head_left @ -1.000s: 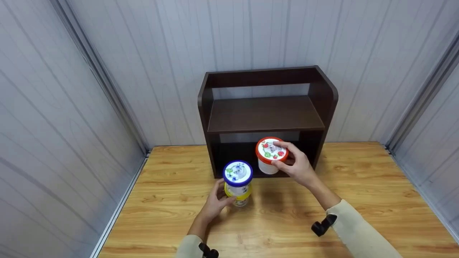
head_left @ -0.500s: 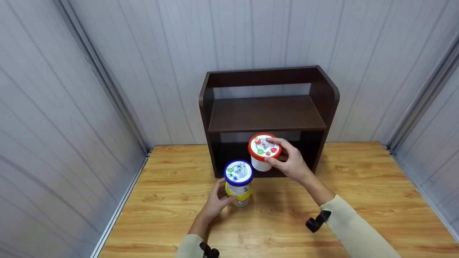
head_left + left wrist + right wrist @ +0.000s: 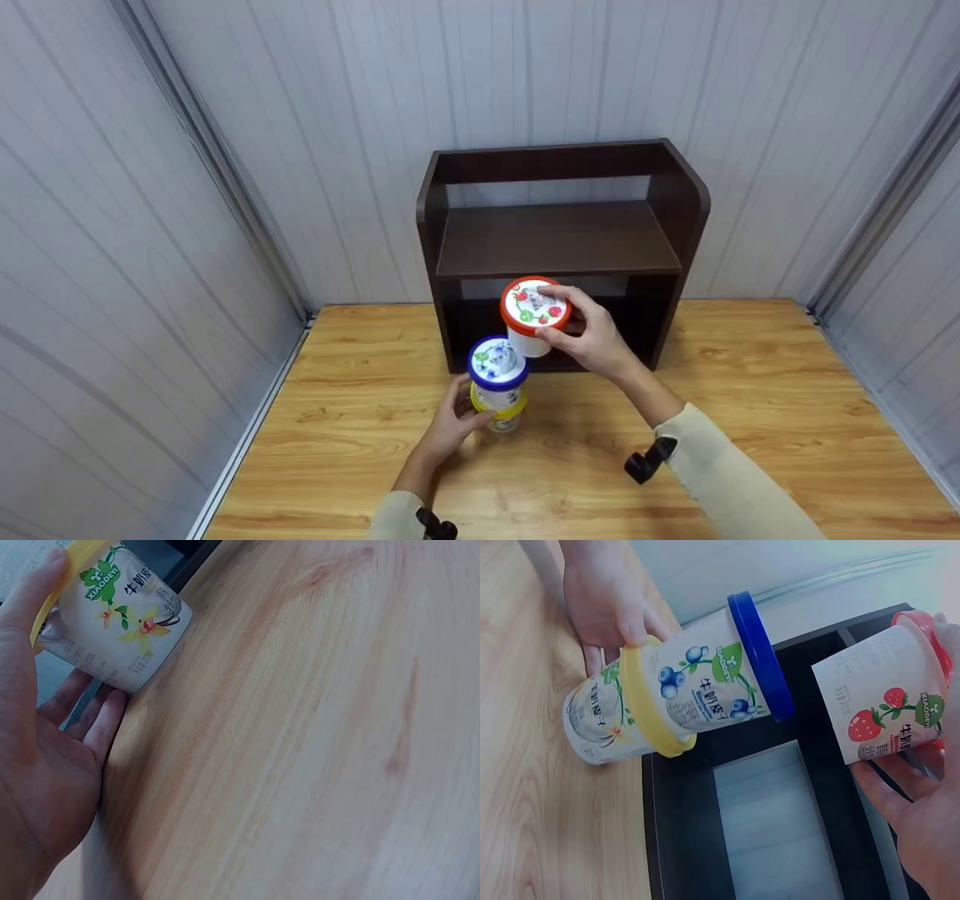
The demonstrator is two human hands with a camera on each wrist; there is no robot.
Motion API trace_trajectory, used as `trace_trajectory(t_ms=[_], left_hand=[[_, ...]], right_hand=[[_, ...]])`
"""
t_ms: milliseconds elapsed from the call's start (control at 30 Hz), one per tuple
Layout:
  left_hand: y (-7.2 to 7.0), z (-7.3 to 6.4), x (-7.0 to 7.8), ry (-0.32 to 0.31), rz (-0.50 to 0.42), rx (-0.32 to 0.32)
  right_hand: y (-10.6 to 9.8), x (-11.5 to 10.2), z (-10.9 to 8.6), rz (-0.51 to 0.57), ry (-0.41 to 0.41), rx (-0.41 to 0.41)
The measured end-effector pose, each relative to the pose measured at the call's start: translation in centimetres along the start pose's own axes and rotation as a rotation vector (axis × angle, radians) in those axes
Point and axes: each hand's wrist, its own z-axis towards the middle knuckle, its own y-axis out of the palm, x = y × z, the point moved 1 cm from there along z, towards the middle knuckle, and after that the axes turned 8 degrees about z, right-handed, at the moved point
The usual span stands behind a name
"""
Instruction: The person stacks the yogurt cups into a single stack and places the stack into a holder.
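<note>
Two tubs stand stacked on the wooden table. The lower, yellow-lidded tub (image 3: 512,411) carries a blue-lidded tub (image 3: 496,364) with blueberries on its label. My left hand (image 3: 450,426) holds the yellow-lidded tub by its lid, thumb in front; in the left wrist view its thumb lies on the yellow rim of the tub (image 3: 120,630). My right hand (image 3: 596,337) grips a red-lidded strawberry tub (image 3: 527,343) from the right, thumb and fingers at its lid. In the right wrist view that tub (image 3: 885,697) is held apart from the blue lid (image 3: 761,656), above its level.
A dark brown two-level shelf (image 3: 559,236) stands behind the tubs, against the pale panelled back wall (image 3: 360,150). Wooden tabletop (image 3: 750,375) extends on both sides. Side walls (image 3: 112,262) rise to the left and right.
My right hand has carried the red-lidded tub leftward, from right of the stack to just behind and above the blue lid. My left hand and the stack have stayed in place.
</note>
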Motion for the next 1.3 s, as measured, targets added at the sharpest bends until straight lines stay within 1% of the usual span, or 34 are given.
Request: trace_trajectory(t_ms=[67,100,167,200,233,267,300,367,433,467,500,567,600,633,700,733,767,800,833,867,933,1000,1033,1133,1200,1300], left_hand=[[0.2,-0.6,1.9,0.017,0.019,0.003],[0.3,-0.9,2.9,0.013,0.028,0.006],[0.6,-1.4,4.8,-0.019,0.036,0.014],[0.7,-1.5,5.1,-0.031,0.036,0.019],[0.8,-1.5,5.2,-0.032,0.031,0.02],[0.7,-1.3,4.5,-0.032,0.023,0.021],[0.7,-1.2,4.2,-0.016,0.025,0.02],[0.5,-0.9,3.1,0.01,0.037,0.023],[0.3,-0.7,2.4,0.043,0.041,0.015],[0.2,-0.7,2.2,0.05,0.048,0.015],[0.3,-0.8,2.6,0.061,0.059,0.015],[0.2,-0.6,2.1,0.063,0.057,0.015],[0.2,-0.5,1.9,0.054,0.046,0.015],[0.2,-0.4,1.5,0.063,0.05,0.015],[0.1,-0.1,0.8,0.032,0.031,0.024],[0.1,-0.1,0.6,0.018,0.029,0.027],[0.1,-0.1,0.7,0.003,0.028,0.028],[0.2,-0.2,1.1,0.005,0.037,0.026],[0.2,-0.4,1.7,0.007,0.047,0.023],[0.3,-0.6,2.2,-0.008,0.04,0.021],[0.5,-1.0,3.7,-0.001,0.056,0.012],[0.6,-1.3,4.7,0.007,0.06,0.005],[0.6,-1.4,4.9,-0.004,0.053,0.007],[0.6,-1.4,5.0,0.01,0.077,0.012],[0.5,-1.3,4.6,0.037,0.093,0.016],[0.3,-1.1,4.0,0.073,0.091,0.011]], right_hand=[[0.3,-0.1,0.1,0.004,-0.001,-0.005],[0.4,-0.1,0.2,0.003,-0.003,-0.009],[0.7,-0.2,0.3,0.006,-0.004,-0.018],[0.8,-0.2,0.3,0.008,-0.003,-0.023],[0.9,-0.3,0.3,0.01,-0.002,-0.029],[1.0,-0.3,0.3,0.01,-0.003,-0.032],[1.1,-0.3,0.3,0.009,-0.004,-0.035],[1.3,-0.4,0.4,0.01,-0.004,-0.042],[1.6,-0.5,0.4,0.013,-0.007,-0.05],[1.7,-0.5,0.5,0.013,-0.009,-0.053],[1.9,-0.5,0.5,0.015,-0.01,-0.057],[2.1,-0.5,0.6,0.02,-0.01,-0.062],[2.2,-0.5,0.6,0.021,-0.012,-0.064],[2.3,-0.5,0.6,0.021,-0.011,-0.065],[2.5,-0.5,0.6,0.023,-0.012,-0.066],[2.6,-0.4,0.6,0.024,-0.012,-0.068],[2.7,-0.4,0.6,0.025,-0.012,-0.07],[2.7,-0.4,0.6,0.027,-0.013,-0.072],[2.8,-0.3,0.5,0.03,-0.011,-0.075],[2.9,-0.3,0.5,0.032,-0.011,-0.077],[3.1,-0.1,0.4,0.033,-0.006,-0.08],[3.4,0.0,0.4,0.037,0.0,-0.083],[3.5,0.1,0.4,0.038,0.001,-0.084],[3.8,0.3,0.4,0.042,0.007,-0.089],[3.9,0.5,0.4,0.043,0.008,-0.092],[4.0,0.7,0.4,0.039,0.009,-0.096]])
